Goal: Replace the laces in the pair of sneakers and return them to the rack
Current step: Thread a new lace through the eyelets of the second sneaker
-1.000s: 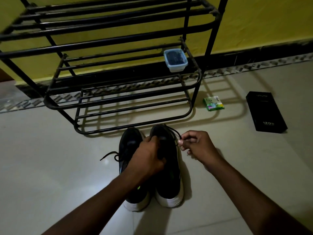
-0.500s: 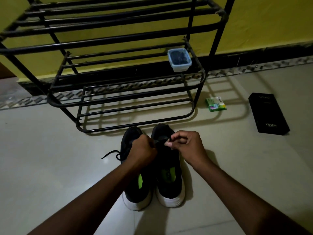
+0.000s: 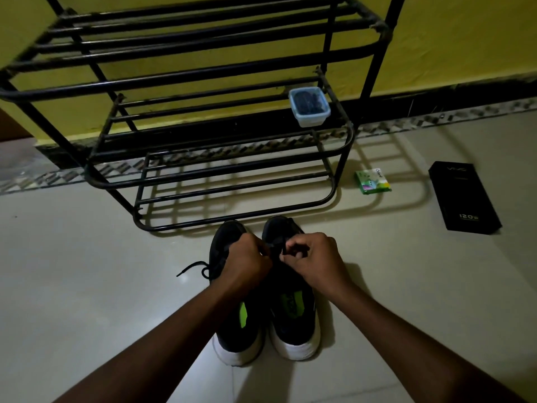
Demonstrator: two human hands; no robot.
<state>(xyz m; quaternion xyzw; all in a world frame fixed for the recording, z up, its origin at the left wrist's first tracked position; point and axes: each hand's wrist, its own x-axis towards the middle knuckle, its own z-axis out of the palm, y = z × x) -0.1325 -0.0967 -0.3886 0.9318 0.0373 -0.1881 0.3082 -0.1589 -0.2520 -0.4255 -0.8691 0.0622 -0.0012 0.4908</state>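
Two black sneakers with white soles and green insoles stand side by side on the floor, toes toward the rack: the left sneaker [image 3: 232,321] and the right sneaker [image 3: 293,315]. My left hand [image 3: 247,264] and my right hand [image 3: 315,258] meet over the right sneaker's front, each pinching its black lace [image 3: 273,245]. A loose lace end [image 3: 193,267] from the left sneaker trails on the floor to the left. The black metal shoe rack [image 3: 232,181] stands just beyond the toes.
A small clear tub [image 3: 309,107] holding dark contents sits on the rack's middle shelf at the right. A green packet [image 3: 372,181] and a black phone box [image 3: 465,197] lie on the pale tiled floor to the right. A yellow wall is behind.
My right hand has moved left from beside the right sneaker to above its front, close to my left hand. The lace it held out to the right is now drawn in.
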